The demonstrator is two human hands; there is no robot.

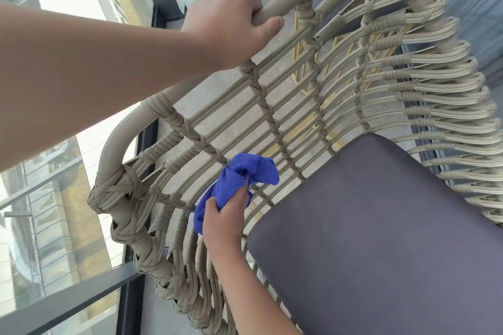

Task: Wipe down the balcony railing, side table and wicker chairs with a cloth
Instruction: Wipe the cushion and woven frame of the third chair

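Your right hand bunches the soft blue cloth against the woven slats low on the wicker chair back. Your left hand curls round its smooth tubular top rail. A grey cushion pads the seat; glass railing stands left.

**Woven strands, soft cloth, matt frame**

The wicker chair is woven of smooth, flat beige strands round a matt tubular frame. The blue cloth looks soft and fuzzy. The grey seat cushion is matt fabric.
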